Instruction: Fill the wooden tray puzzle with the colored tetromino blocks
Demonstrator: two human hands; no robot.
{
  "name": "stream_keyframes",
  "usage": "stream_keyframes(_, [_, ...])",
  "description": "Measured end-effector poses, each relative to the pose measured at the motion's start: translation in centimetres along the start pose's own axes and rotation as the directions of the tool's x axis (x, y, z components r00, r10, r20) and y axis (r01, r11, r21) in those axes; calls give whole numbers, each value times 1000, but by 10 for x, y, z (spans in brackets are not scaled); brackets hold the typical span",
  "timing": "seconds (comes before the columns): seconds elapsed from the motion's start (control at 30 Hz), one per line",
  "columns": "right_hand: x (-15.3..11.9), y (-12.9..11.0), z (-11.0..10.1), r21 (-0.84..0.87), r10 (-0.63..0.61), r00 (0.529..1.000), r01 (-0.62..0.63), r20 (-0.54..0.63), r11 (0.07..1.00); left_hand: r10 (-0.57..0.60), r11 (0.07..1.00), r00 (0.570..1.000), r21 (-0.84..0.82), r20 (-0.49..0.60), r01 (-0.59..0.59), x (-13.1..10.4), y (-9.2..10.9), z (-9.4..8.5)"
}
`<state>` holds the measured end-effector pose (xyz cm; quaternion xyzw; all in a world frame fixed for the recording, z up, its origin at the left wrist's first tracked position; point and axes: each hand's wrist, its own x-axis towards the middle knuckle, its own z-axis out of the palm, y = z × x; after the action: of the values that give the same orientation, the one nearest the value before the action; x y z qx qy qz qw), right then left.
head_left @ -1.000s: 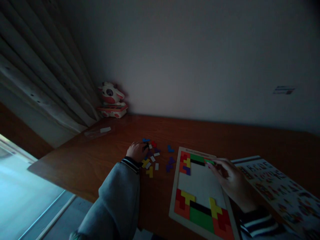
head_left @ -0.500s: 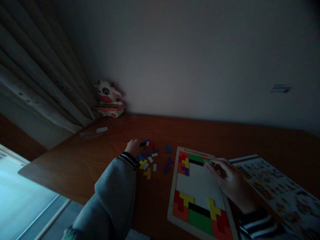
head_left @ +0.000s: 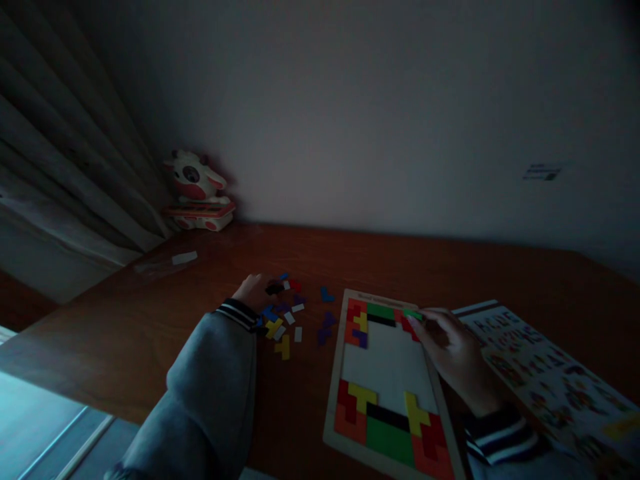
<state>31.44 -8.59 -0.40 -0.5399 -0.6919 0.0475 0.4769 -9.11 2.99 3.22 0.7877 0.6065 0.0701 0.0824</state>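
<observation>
My right hand (head_left: pixel 453 357) is over the top right corner of a wooden puzzle board (head_left: pixel 336 393), thumb and fingers pinched on a small green puzzle piece (head_left: pixel 413 314). Just beneath the pinch, a red piece (head_left: pixel 409 325) shows at the board's edge. Colored pieces line the top and bottom of the board; its pale middle (head_left: pixel 387 367) is bare. On the left, my left hand (head_left: pixel 253 291) rests at a loose pile of pieces, its fingers closed around a black piece (head_left: pixel 274 289). Dim light partly hides those fingertips.
Loose white, yellow (head_left: pixel 283 347), purple (head_left: pixel 326 328) and blue (head_left: pixel 327 295) pieces lie left of the board. A printed sheet (head_left: pixel 540 373) lies to its right. A cow toy (head_left: pixel 197 190) stands by the curtain (head_left: pixel 65 160), near a clear plastic bag (head_left: pixel 155 268). The wall borders the table behind.
The view has shifted, so everything sits slightly further left. My right fingers have raised the green piece a little, and the red piece beneath now shows. My left hand stays at the pile.
</observation>
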Motion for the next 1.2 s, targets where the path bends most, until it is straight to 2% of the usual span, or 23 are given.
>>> stream_keyframes(0.07, [0,5,0,3,61,997,-61,-48,998,116,993,993,23,-11,-116,2,-2,5])
stream_keyframes(0.17, [-1,13,-1,26,151,983,-149,-105,989,229,972,972,57,-42,-227,6,-7,13])
stream_keyframes(0.3, [-1,20,-2,44,244,963,-241,-117,970,329,943,941,87,-84,-322,10,-12,22])
stream_keyframes(0.43, [-2,22,-2,24,250,962,-249,-112,968,395,919,915,43,-81,-392,9,-11,21])
stream_keyframes(0.63, [-4,22,-1,-21,202,975,-205,-96,979,376,926,922,11,-90,-376,4,-8,17])
stream_keyframes(0.73, [-4,20,-1,-35,190,977,-194,-100,980,324,945,941,65,-97,-319,2,-9,15])
stream_keyframes(0.9, [-5,20,-2,-28,170,981,-173,-90,985,219,974,975,67,-32,-217,-2,-7,12])
stream_keyframes(1.03, [-5,21,-1,-17,168,984,-170,-61,985,224,974,974,34,-41,-223,-1,-2,13])
stream_keyframes(1.2, [-6,22,-2,-39,165,978,-172,-127,984,189,982,979,-15,-72,-190,1,1,17])
